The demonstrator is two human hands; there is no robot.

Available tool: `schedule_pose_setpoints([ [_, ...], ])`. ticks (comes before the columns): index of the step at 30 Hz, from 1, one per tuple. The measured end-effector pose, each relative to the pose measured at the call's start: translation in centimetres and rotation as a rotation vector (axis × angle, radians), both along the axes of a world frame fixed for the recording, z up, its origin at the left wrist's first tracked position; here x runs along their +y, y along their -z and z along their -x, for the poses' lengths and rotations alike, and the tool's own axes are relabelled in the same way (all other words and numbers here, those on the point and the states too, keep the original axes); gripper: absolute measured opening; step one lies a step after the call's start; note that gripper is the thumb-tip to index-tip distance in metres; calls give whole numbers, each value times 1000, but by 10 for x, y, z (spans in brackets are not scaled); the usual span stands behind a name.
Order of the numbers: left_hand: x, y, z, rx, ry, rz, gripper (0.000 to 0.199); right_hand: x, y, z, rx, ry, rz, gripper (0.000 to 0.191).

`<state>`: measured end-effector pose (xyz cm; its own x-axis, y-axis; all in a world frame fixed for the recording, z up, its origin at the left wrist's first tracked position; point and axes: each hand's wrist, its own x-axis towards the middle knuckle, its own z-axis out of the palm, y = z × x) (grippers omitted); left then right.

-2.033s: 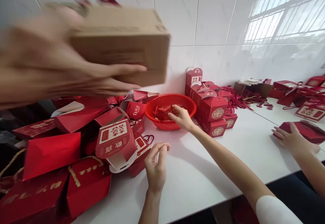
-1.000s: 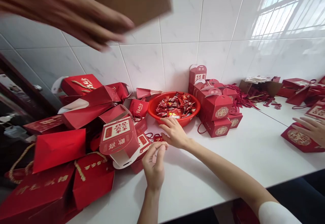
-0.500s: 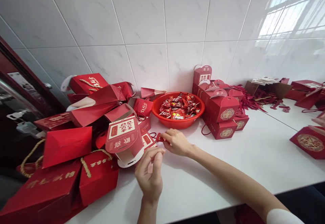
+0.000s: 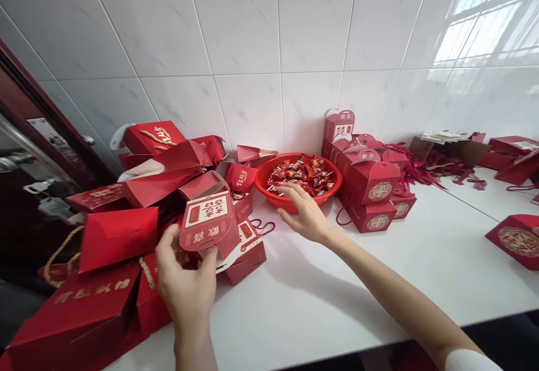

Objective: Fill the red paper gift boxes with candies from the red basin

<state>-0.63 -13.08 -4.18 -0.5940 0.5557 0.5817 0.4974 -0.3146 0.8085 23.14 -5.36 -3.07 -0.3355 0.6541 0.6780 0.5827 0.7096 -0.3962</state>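
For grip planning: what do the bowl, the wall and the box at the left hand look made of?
Bowl: probably plastic, semi-glossy; smooth, uniformly red rim.
Wall: likely ceramic tile, glossy; straight joints, window reflection.
Box: thin printed card, apparently satin; folded edges, slotted flap.

Wearer: two bare hands, one white sleeve in view.
Left hand [image 4: 185, 281]: bare, slim build, thumb and part of the fingers visible, some fingertips hidden. Below it, bare wrist and a short run of left forearm [image 4: 194, 346], cut off by the bottom edge; sleeve on that side out of view. Right hand [image 4: 305, 214]: bare, slender tapering fingers, narrow bare wrist. Right forearm [image 4: 391, 287]: bare, long and slim, widening away from the hand. Well up the arm from the right hand, white sleeve [image 4: 469, 361]: plain on the visible part, curved hem, rest cropped. Fingernail detail and fabric weave too small to tell.
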Motion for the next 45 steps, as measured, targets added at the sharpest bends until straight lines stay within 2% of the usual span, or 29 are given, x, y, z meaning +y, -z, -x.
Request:
schedule_pose_setpoints([
  [3,2,1,0,-6,-93,44,54,-14,-7,7,68,-94,4,38],
  [7,-7,-12,-17,32,-93,-181,36,-30,-27,7,212,-190,19,37],
  [9,-12,-21,-30,67,-23,-251,33,-38,-40,2,275,-222,40,33],
  [10,-13,-24,-36,84,29,-237,33,-41,-46,-2,306,-222,44,31],
  [14,-6,-31,-55,209,321,-18,33,-50,-65,-27,404,-113,-57,24],
  [16,0,-31,-62,324,462,122,27,-56,-68,-38,354,-84,-101,22],
  [19,7,-32,-75,475,629,363,27,-68,-60,-41,114,-134,-23,34],
  [21,10,-32,-81,526,704,495,31,-74,-45,-36,-80,-157,77,47],
  [23,11,-28,-84,513,742,557,35,-75,-26,-30,-177,-137,156,50],
  [27,16,-14,-76,378,781,494,48,-67,7,-31,-12,-63,238,53],
  [30,18,-5,-69,320,846,414,37,-63,18,-40,46,-76,308,50],
  [32,19,-3,-67,306,872,416,31,-63,19,-47,59,-90,369,46],
  [35,19,-5,-67,281,856,517,30,-65,16,-54,109,-93,479,37],
  [38,16,-8,-66,285,877,634,43,-66,8,-64,113,-118,617,38],
  [41,12,-10,-60,335,986,708,54,-64,1,-80,47,-224,739,49],
  [45,9,-8,-49,425,1135,750,62,-63,-7,-103,-20,-446,788,54],
])
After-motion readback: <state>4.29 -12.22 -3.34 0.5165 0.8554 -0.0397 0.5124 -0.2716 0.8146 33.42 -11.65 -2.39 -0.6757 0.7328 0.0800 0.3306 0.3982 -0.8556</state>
